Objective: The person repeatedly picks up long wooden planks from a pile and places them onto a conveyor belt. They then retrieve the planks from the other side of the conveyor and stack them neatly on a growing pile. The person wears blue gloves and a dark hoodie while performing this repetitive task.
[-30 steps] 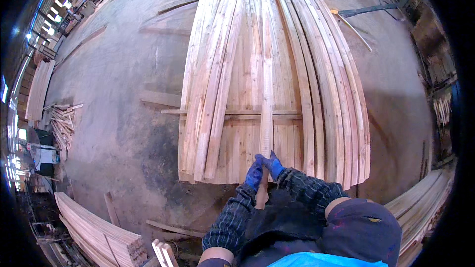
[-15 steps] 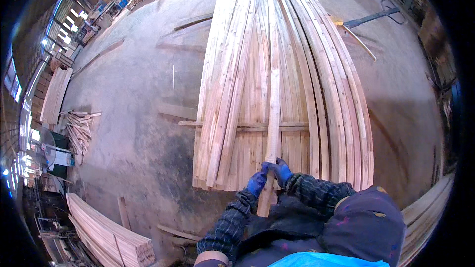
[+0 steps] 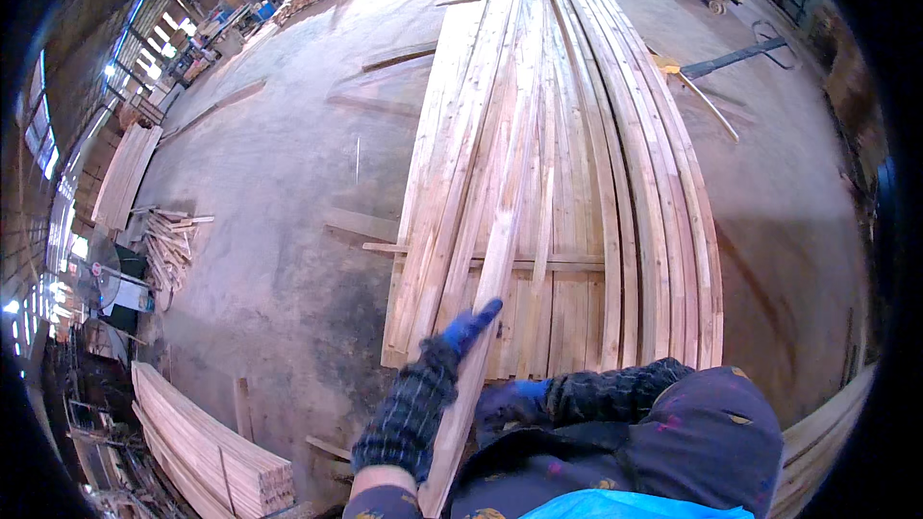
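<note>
A long wooden board (image 3: 500, 248) slants over a stack of similar boards, its near end passing down between my arms to the lower edge. My left hand (image 3: 471, 326), in a blue glove, grips the board at its left edge, one finger lying up along the top face. Close to the board's right edge and nearer my body is my right hand (image 3: 510, 402), also gloved in blue. It is smeared by motion and its fingers cannot be made out. Beneath lies the stack of boards (image 3: 663, 259), with a crosswise wooden strip (image 3: 577, 262) between layers.
Another board pile (image 3: 212, 442) stands at the lower left. Short wood scraps (image 3: 168, 245) are heaped at the left, near a fan (image 3: 96, 274). Loose strips (image 3: 399, 57) lie on the floor left of the stack. A pallet jack handle (image 3: 735, 58) sticks out at the far right.
The board's near end has come closer to my body and swung left. My hands have parted: the left moved left along with the board, the right dropped lower. The view has shifted slightly.
</note>
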A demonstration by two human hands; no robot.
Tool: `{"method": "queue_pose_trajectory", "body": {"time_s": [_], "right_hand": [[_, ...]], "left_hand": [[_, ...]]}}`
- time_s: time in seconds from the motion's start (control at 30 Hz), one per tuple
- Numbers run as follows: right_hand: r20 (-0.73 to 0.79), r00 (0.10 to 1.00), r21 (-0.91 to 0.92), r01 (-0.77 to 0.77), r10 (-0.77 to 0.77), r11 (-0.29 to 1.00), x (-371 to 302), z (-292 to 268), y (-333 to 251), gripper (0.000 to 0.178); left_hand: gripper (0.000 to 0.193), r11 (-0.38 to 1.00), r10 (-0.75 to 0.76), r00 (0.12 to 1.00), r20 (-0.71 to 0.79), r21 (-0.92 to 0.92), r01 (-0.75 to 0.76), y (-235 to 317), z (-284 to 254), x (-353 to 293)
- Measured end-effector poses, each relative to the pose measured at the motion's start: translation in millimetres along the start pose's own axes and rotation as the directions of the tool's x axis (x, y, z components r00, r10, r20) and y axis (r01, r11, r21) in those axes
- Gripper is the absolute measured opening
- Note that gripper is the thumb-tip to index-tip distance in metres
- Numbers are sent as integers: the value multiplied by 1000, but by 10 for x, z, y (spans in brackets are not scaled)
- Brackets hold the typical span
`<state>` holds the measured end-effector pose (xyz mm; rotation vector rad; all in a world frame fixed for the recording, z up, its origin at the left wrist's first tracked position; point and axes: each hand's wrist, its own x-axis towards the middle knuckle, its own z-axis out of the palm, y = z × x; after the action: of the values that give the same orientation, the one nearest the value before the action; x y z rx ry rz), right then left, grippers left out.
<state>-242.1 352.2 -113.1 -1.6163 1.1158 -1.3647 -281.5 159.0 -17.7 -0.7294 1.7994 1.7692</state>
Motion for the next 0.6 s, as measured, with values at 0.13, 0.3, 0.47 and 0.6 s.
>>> {"method": "queue_pose_trajectory", "body": {"time_s": [0.13, 0.3, 0.47, 0.6], "right_hand": [[-92, 659, 994, 102, 746, 33, -215, -404, 981, 36], [-396, 513, 894, 404, 762, 193, 493, -1963, 755, 70], [-446, 435, 893, 165, 782, 418, 897, -2627, 595, 90], [-445, 400, 892, 120, 801, 436, 1294, -2097, 454, 76]], "left_hand": [[68, 999, 26, 995, -95, 47, -22, -411, 227, -1058], [54, 999, -3, 985, -172, 46, 11, -1105, 284, -2570], [51, 984, -148, 876, -459, 22, 178, -1317, 336, -3617], [74, 773, 255, 560, -788, 514, 372, -1783, 259, -3732]]}}
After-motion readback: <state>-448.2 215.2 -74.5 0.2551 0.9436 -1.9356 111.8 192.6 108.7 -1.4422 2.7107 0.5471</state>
